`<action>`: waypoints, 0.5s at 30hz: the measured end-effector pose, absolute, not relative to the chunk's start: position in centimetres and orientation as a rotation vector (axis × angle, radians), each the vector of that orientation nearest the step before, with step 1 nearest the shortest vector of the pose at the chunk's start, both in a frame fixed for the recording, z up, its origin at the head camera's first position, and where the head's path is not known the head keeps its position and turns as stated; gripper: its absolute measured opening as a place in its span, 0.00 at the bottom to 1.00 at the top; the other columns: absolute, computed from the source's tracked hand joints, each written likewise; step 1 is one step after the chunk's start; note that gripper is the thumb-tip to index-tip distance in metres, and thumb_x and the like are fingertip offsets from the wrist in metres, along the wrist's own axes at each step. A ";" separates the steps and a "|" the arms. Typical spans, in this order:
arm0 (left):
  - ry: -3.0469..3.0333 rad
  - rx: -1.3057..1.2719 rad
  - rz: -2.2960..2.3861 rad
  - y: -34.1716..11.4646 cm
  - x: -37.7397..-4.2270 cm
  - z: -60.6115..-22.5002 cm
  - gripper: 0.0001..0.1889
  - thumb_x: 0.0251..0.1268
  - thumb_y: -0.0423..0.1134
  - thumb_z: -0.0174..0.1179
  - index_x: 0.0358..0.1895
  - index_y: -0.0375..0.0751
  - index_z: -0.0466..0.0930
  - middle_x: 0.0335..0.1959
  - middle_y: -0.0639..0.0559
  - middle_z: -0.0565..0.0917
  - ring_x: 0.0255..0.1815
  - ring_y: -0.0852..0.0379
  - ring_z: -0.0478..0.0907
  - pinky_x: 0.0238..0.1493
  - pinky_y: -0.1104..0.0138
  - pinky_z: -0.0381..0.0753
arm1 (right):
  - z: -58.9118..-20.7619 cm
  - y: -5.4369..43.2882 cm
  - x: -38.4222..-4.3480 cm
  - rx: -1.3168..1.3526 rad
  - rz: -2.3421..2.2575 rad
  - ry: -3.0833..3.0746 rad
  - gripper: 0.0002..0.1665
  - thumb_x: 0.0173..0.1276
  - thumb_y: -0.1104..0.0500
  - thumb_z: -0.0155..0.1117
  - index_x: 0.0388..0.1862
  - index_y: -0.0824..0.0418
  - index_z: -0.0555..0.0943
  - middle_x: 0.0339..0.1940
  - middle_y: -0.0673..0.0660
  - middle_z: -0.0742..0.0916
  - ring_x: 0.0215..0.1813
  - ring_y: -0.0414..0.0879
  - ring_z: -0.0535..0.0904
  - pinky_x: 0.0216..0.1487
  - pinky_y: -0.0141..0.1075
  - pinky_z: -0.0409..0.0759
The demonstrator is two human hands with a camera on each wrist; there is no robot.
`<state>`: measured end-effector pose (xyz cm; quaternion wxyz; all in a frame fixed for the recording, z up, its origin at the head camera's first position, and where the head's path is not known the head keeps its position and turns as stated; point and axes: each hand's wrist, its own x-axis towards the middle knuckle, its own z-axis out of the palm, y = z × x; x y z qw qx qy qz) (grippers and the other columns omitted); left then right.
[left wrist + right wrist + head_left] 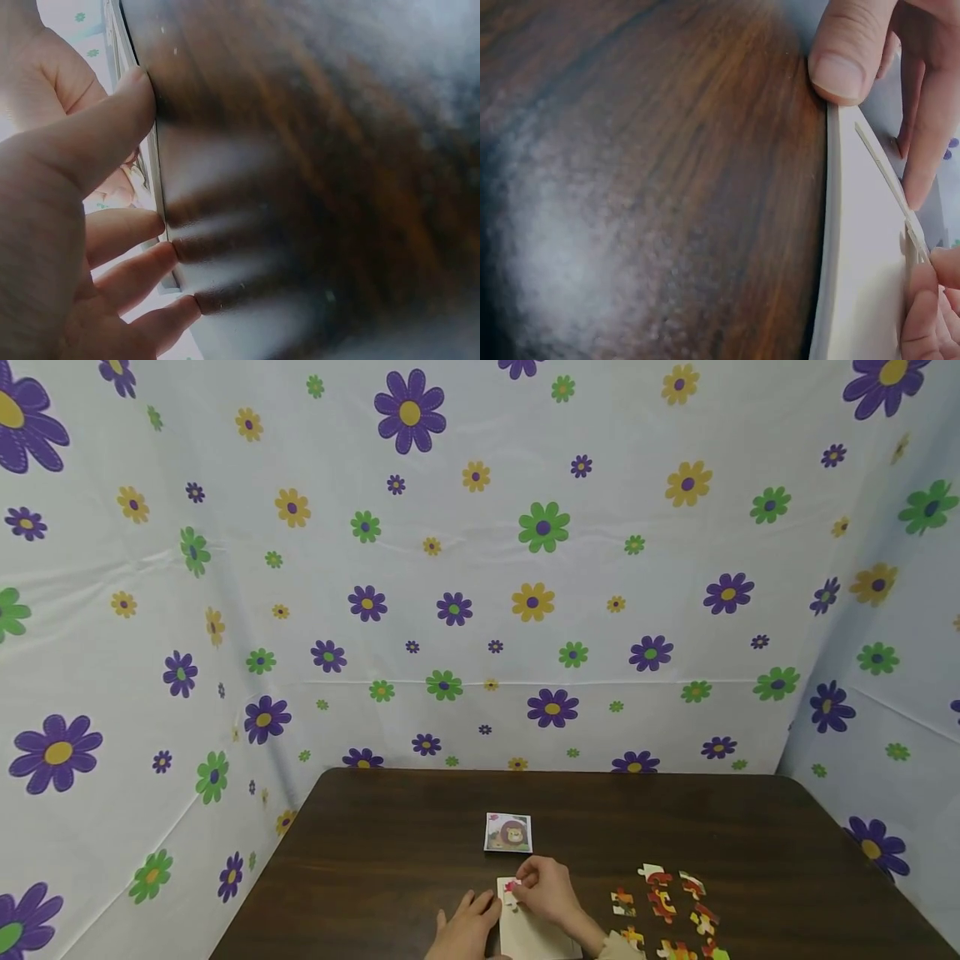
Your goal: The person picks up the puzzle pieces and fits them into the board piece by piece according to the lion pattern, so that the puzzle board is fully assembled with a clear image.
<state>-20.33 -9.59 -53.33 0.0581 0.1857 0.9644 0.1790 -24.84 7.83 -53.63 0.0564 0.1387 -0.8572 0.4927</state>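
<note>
A pale puzzle board [525,935] lies on the dark table in front of me. Near its far left corner is a puzzle piece [511,898] with a pink flower. My right hand [550,891] reaches over the board, holding that piece between thumb and fingers. In the right wrist view its thumb [840,67] is by the board's edge, and a fingertip meets the thin piece. Along the board's left side rests my left hand [467,931], fingers spread; the left wrist view shows its fingertips [154,266] at the board's edge.
Beyond the board lies a small picture card [508,833] with a lion on it. Several loose puzzle pieces [662,903] are scattered to the right on the table [390,827]. A flowered cloth [480,568] hangs behind and at both sides.
</note>
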 end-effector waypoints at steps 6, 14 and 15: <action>2.921 0.561 0.564 -9.5 -20.2 -53.2 0.37 0.46 0.57 0.71 0.61 0.45 0.77 0.60 0.45 0.75 0.62 0.33 0.69 0.45 0.28 0.65 | -54.0 7.7 -24.9 0.411 1.402 -2.616 0.07 0.47 0.66 0.73 0.22 0.62 0.80 0.17 0.46 0.79 0.20 0.31 0.70 0.22 0.28 0.70; 2.904 0.567 0.574 -9.5 -20.3 -52.9 0.38 0.45 0.56 0.73 0.62 0.43 0.76 0.61 0.44 0.75 0.62 0.32 0.68 0.43 0.26 0.64 | -54.1 7.4 -25.0 0.380 1.362 -2.598 0.10 0.44 0.67 0.73 0.21 0.61 0.79 0.16 0.46 0.78 0.20 0.32 0.68 0.21 0.28 0.68; 2.894 0.562 0.584 -9.5 -20.4 -52.9 0.38 0.45 0.56 0.73 0.62 0.43 0.76 0.61 0.43 0.74 0.62 0.32 0.68 0.43 0.26 0.63 | -54.1 7.4 -25.0 0.378 1.356 -2.597 0.10 0.43 0.67 0.73 0.21 0.61 0.78 0.16 0.46 0.77 0.20 0.33 0.68 0.21 0.28 0.68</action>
